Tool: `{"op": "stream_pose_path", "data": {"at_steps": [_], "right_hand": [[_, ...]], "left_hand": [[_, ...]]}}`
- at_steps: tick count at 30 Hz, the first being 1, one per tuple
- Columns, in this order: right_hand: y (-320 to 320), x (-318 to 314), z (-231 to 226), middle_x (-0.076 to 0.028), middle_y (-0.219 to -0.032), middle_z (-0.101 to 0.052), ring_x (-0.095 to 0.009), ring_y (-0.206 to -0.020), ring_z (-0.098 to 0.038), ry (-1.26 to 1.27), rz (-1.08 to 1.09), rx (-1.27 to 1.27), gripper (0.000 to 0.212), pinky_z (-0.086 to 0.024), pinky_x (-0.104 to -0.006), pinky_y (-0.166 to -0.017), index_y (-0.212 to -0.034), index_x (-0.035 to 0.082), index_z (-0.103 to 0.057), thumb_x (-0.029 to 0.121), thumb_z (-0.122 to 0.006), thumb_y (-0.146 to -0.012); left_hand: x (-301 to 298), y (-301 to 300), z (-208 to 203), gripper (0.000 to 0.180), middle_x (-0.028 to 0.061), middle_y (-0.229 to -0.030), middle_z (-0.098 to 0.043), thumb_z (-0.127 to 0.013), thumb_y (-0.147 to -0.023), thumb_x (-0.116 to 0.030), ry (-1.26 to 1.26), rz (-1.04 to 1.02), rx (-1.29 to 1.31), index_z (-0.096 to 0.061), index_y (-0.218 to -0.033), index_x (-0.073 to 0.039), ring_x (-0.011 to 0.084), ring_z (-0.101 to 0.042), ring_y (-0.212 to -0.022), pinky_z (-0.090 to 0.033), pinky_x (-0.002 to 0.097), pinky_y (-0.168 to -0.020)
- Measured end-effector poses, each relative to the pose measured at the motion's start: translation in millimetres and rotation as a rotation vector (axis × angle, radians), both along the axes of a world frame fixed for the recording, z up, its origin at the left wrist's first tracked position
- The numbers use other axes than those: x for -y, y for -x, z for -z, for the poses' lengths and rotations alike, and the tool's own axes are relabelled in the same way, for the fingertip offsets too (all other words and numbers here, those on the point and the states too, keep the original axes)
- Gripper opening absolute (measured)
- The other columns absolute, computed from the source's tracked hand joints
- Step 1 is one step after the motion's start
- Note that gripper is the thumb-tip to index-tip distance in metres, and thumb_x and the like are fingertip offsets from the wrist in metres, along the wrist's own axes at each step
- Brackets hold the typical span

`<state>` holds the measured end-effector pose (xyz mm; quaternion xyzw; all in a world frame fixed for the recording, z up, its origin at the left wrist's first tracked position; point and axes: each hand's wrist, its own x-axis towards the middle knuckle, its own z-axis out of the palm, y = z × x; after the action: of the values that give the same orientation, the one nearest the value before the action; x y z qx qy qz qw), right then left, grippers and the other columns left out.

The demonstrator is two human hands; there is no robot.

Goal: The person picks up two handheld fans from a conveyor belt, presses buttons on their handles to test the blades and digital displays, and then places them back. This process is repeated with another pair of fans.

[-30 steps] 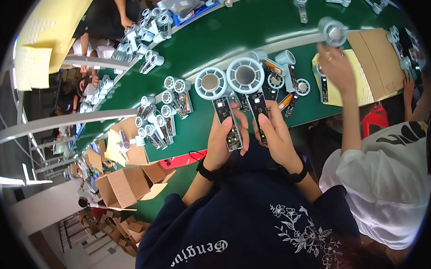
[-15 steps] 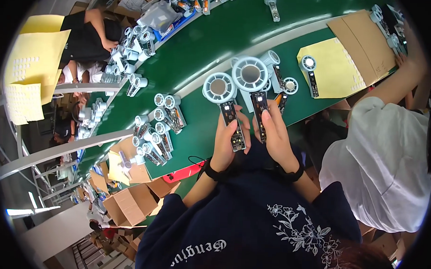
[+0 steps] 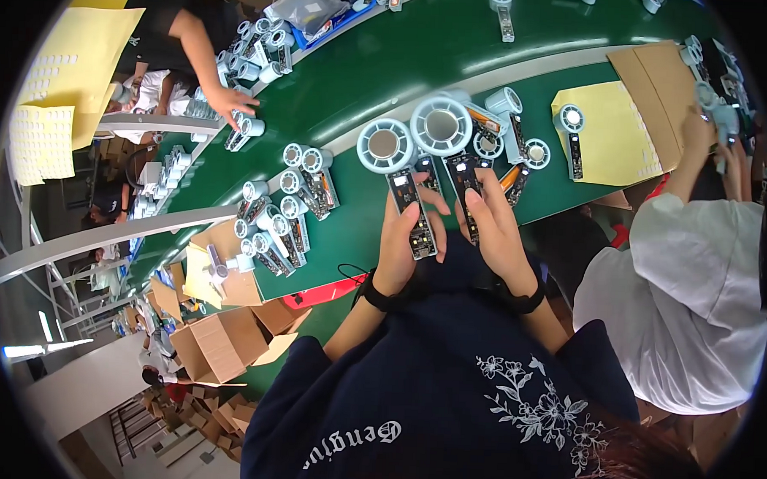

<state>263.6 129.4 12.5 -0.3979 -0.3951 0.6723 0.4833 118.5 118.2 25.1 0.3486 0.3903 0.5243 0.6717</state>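
Note:
My left hand (image 3: 397,248) is closed round the handle of a light-blue handheld fan (image 3: 412,208), its ring head up and circuit board exposed. A second handheld fan (image 3: 462,176) of the same kind is in my right hand (image 3: 496,222), thumb along the board. The two ring heads are side by side, nearly touching, above the bench edge. Just beyond them, partly hidden, several more fans (image 3: 510,126) lie together, some showing orange parts in their handles. One fan (image 3: 574,153) rests alone on a yellow sheet (image 3: 611,121) to the right.
A green conveyor (image 3: 407,59) curves past the bench. Fan clusters (image 3: 274,236) lie on the left; cardboard (image 3: 655,84) lies at right. Across the belt, a co-worker's hand (image 3: 228,101) is over some fans. A white-sleeved person (image 3: 678,283) works beside me. Boxes (image 3: 219,343) stand lower left.
The view has shifted slightly. Across the belt, the co-worker's arm has reached out over fans. The neighbour's hands now show at the right with a fan. I still grip both fans.

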Motion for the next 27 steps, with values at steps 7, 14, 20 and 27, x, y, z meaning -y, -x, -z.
{"op": "stream_pose_path", "data": {"at_steps": [7, 14, 20, 27], "right_hand": [[9.6, -12.1, 9.3, -0.001, -0.067, -0.05, -0.005, -0.052, -0.043, 0.027, 0.025, -0.011, 0.024, -0.032, -0.0183, -0.045, -0.107, 0.005, -0.048, 0.026, -0.04, -0.098], [8.6, -33.3, 19.5, -0.003, -0.069, -0.054, -0.007, -0.05, -0.045, 0.128, 0.045, 0.014, 0.027, -0.034, -0.0194, -0.044, -0.107, 0.004, -0.051, 0.029, -0.042, -0.098], [14.3, -35.8, 18.0, -0.003, -0.071, -0.055, -0.005, -0.05, -0.044, 0.03, 0.007, 0.11, 0.024, -0.033, -0.0189, -0.045, -0.109, 0.002, -0.051, 0.022, -0.046, -0.096], [24.3, -33.8, 25.5, -0.002, -0.074, -0.056, -0.004, -0.053, -0.043, -0.232, -0.019, 0.34, 0.024, -0.032, -0.018, -0.046, -0.112, 0.001, -0.05, 0.018, -0.049, -0.095]], "left_hand": [[-1.7, 16.2, 9.8, 0.041, 0.0114, -0.081, -0.052, -0.037, -0.097, -0.032, -0.037, -0.037, 0.181, -0.031, -0.124, -0.002, 0.0151, -0.051, -0.047, -0.042, 0.0255, -0.035], [-4.2, 28.5, 5.4, 0.037, 0.0108, -0.073, -0.052, -0.037, -0.097, -0.034, 0.017, -0.139, 0.123, -0.034, -0.117, -0.003, 0.015, -0.051, -0.045, -0.042, 0.0253, -0.036], [-7.2, 36.1, 10.5, 0.038, 0.0154, -0.079, -0.056, -0.039, -0.096, -0.034, 0.03, -0.207, 0.028, -0.032, -0.117, -0.002, 0.0176, -0.053, -0.046, -0.045, 0.0269, -0.038], [-0.7, 31.5, 17.3, 0.038, 0.0167, -0.08, -0.057, -0.042, -0.095, -0.03, -0.097, -0.214, -0.013, -0.031, -0.118, -0.001, 0.0186, -0.055, -0.05, -0.047, 0.0272, -0.044]]}}
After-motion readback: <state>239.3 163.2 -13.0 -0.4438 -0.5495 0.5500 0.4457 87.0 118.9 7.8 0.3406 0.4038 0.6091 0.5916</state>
